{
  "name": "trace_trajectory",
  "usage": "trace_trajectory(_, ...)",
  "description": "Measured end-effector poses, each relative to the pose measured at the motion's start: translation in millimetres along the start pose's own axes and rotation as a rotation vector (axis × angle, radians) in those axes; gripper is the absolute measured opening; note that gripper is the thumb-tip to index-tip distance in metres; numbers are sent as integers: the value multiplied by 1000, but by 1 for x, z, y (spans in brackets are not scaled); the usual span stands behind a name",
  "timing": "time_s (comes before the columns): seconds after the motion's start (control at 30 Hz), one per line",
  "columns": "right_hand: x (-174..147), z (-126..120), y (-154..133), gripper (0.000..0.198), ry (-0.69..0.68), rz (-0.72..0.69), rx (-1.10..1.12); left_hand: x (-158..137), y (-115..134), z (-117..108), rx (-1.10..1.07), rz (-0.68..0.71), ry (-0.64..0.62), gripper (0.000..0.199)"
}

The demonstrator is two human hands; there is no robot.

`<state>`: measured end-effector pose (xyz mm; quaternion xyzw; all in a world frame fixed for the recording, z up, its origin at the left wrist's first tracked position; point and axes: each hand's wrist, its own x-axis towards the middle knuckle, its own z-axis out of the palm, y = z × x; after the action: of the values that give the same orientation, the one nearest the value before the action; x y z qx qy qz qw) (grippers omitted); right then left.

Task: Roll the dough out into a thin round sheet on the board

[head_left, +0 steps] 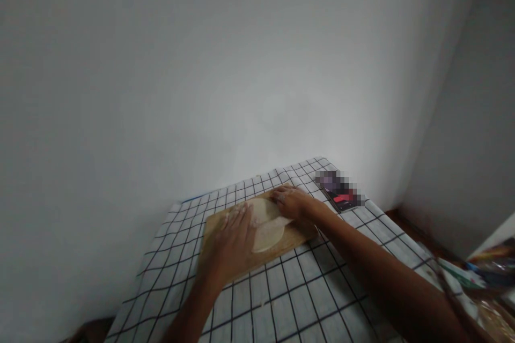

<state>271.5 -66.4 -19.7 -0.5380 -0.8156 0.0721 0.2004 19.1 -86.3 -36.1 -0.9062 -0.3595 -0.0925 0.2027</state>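
A thin, pale round of dough lies on a wooden board. My left hand rests over the dough's left side, fingers stretched out and dusted with flour. On the far right side of the dough is my right hand, its floury fingers extended and slightly bent. A pale, floury band crosses the dough between my hands; whether it is a fold or a separate thing, I cannot tell. My palms hide parts of the dough and board.
A white cloth with black grid lines covers the table. A dark, flat rectangular item, partly blurred, lies beyond my right forearm. The table's far edge meets a pale wall. Colourful packages are at the right edge.
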Motion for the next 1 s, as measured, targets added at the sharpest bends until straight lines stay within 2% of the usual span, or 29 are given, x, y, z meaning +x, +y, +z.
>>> trace_trajectory(0.07,-3,-1,-3,33,16,32,-15,15,-15,6,13,-34,-39,48)
trace_trajectory(0.17,-14,0,-11,32,37,83,-46,25,-22,13,17,-87,-46,51)
trace_trajectory(0.33,-47,14,-32,34,174,203,-109,4,-7,12,16,-10,34,47)
trace_trajectory(0.43,-55,19,-35,34,233,223,-134,-9,8,9,-25,-118,85,47)
trace_trajectory(0.5,-47,16,-29,37,189,195,-133,-11,17,6,-51,-186,86,50)
trace_trajectory(0.6,-19,10,-14,43,53,94,-114,-7,21,-2,-72,-242,40,50)
trace_trajectory(0.7,14,7,-1,41,-31,34,-117,5,15,-15,-85,-264,-59,45)
trace_trajectory(0.8,36,9,5,40,-67,42,-127,16,6,-27,-92,-291,-155,42)
trace_trajectory(0.87,41,10,7,39,-66,55,-131,19,2,-31,-100,-309,-168,40)
trace_trajectory(1.0,30,13,8,38,-44,66,-139,13,4,-34,-161,-273,-79,36)
